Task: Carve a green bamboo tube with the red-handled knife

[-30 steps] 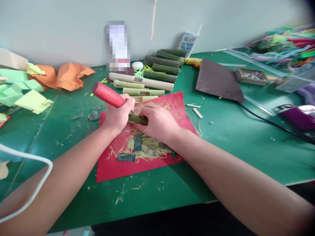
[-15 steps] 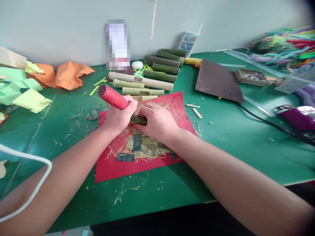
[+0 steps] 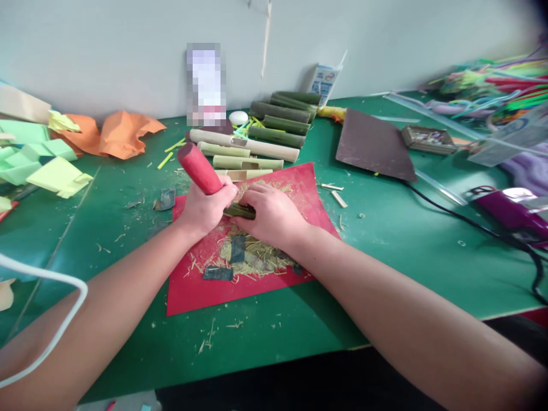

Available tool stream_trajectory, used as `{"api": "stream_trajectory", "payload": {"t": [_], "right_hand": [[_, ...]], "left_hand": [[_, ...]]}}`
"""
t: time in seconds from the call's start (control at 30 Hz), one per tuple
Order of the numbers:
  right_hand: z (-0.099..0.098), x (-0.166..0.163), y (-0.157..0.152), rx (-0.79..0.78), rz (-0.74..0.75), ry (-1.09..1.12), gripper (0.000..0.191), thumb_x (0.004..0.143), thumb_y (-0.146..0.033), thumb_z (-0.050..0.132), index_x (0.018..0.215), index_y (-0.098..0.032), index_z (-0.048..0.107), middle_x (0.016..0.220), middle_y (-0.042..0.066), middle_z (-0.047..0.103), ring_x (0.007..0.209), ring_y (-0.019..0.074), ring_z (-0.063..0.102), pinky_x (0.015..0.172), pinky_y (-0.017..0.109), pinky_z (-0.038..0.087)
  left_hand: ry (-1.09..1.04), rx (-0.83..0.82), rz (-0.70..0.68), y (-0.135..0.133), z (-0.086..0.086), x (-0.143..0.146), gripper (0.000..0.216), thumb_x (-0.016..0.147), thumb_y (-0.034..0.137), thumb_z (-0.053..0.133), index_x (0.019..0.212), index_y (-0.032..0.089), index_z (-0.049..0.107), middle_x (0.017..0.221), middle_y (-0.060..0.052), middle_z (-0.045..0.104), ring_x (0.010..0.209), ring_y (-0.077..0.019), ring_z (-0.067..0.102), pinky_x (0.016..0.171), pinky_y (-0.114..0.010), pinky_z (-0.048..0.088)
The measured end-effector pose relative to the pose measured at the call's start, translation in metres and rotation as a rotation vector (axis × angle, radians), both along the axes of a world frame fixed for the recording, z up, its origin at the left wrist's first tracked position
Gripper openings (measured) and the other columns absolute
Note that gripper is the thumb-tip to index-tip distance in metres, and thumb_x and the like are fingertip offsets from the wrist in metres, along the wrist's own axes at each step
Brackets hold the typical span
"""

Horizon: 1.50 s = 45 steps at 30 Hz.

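Observation:
My left hand (image 3: 204, 206) is closed round the thick red handle (image 3: 199, 167) of a tool whose working end is hidden by my fingers and the bamboo. The handle leans up and to the left. My right hand (image 3: 274, 214) grips a short green bamboo piece (image 3: 240, 210), whose left end meets my left hand. Both hands are over a red sheet (image 3: 192, 299), strewn with bamboo shavings (image 3: 257, 257) and dark flat scraps (image 3: 218, 273).
Behind the sheet lie several bamboo lengths (image 3: 265, 147), some notched. Orange paper (image 3: 124, 134) and green folded paper (image 3: 55, 174) lie left. A brown board (image 3: 374, 145), a small box (image 3: 428, 140), a black cable (image 3: 462, 218) and a purple device (image 3: 509, 211) are right.
The red handle has tipped slightly more upright, its top end shifting a little right. My right hand stays on the bamboo piece. The camera view has shifted slightly.

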State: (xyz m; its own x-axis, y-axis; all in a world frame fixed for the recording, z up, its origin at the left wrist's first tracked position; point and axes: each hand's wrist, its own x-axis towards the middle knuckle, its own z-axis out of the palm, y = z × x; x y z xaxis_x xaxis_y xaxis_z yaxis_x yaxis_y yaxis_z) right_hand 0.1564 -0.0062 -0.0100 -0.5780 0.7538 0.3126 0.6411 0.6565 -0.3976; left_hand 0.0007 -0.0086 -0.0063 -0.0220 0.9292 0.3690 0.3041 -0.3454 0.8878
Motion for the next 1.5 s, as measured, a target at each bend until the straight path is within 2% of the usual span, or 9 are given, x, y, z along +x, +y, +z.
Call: {"api": "stream_trajectory", "payload": {"t": [0.2,0.43,0.67,0.93,1.2,1.33,1.5], "right_hand": [[0.0021,0.0002,-0.0008,-0.005,-0.03,-0.022,0.015,0.078,-0.029,0.069,0.082,-0.016,0.063,0.09,0.008,0.068,0.082,0.0202,0.058,0.069,0.032,0.04],[0.0021,0.0003,-0.0009,0.029,-0.02,-0.009,0.014,0.077,-0.027,0.067,0.086,-0.017,0.065,0.089,0.008,0.068,0.085,0.021,0.058,0.071,0.032,0.042],[0.0018,0.0008,-0.0013,0.034,-0.01,-0.017,0.012,0.078,-0.026,0.066,0.086,-0.017,0.064,0.09,0.008,0.068,0.086,0.021,0.058,0.074,0.032,0.043],[0.0019,0.0006,0.0011,0.033,-0.004,0.006,0.012,0.077,-0.028,0.068,0.08,-0.018,0.062,0.084,0.006,0.065,0.081,0.0192,0.056,0.069,0.031,0.04],[0.001,0.0001,0.0011,-0.008,-0.007,0.029,0.011,0.075,-0.026,0.068,0.08,-0.018,0.062,0.083,0.005,0.065,0.078,0.0181,0.054,0.068,0.03,0.038],[0.0005,0.0018,0.0031,-0.023,-0.019,0.014,0.013,0.075,-0.028,0.068,0.08,-0.018,0.061,0.087,0.006,0.066,0.079,0.0182,0.055,0.066,0.03,0.037],[0.0036,0.0021,0.0011,-0.012,-0.03,-0.005,0.013,0.076,-0.03,0.066,0.08,-0.018,0.06,0.087,0.006,0.067,0.08,0.0185,0.056,0.064,0.03,0.035]], "left_hand": [[-0.111,0.007,0.059,0.0032,-0.0014,-0.0009,0.022,0.072,0.019,0.054,0.051,0.018,0.048,0.051,0.003,0.043,0.051,-0.0093,0.04,0.052,-0.025,0.035],[0.06,0.042,0.034,0.006,-0.0022,-0.001,0.026,0.078,0.022,0.055,0.053,0.019,0.046,0.053,0.003,0.045,0.054,-0.0108,0.042,0.056,-0.027,0.038],[0.137,0.047,0.051,0.0063,-0.0026,-0.0009,0.026,0.078,0.021,0.053,0.053,0.019,0.046,0.054,0.002,0.048,0.056,-0.0121,0.045,0.057,-0.027,0.038],[0.183,0.066,0.038,0.0068,-0.0032,-0.0027,0.026,0.077,0.02,0.052,0.052,0.019,0.044,0.055,0.002,0.046,0.058,-0.0126,0.045,0.059,-0.029,0.037],[0.038,-0.015,0.023,0.0046,0.0007,0.0005,0.025,0.072,0.019,0.053,0.05,0.019,0.042,0.051,0.003,0.042,0.053,-0.011,0.039,0.055,-0.028,0.034],[-0.011,-0.056,-0.033,-0.001,0.0029,-0.0002,0.026,0.07,0.017,0.053,0.046,0.019,0.042,0.047,0.003,0.039,0.05,-0.0102,0.037,0.051,-0.027,0.033],[-0.08,0.001,0.065,-0.0003,-0.0009,0.0002,0.022,0.071,0.018,0.054,0.051,0.019,0.047,0.053,0.003,0.045,0.053,-0.0104,0.042,0.053,-0.027,0.037]]}}
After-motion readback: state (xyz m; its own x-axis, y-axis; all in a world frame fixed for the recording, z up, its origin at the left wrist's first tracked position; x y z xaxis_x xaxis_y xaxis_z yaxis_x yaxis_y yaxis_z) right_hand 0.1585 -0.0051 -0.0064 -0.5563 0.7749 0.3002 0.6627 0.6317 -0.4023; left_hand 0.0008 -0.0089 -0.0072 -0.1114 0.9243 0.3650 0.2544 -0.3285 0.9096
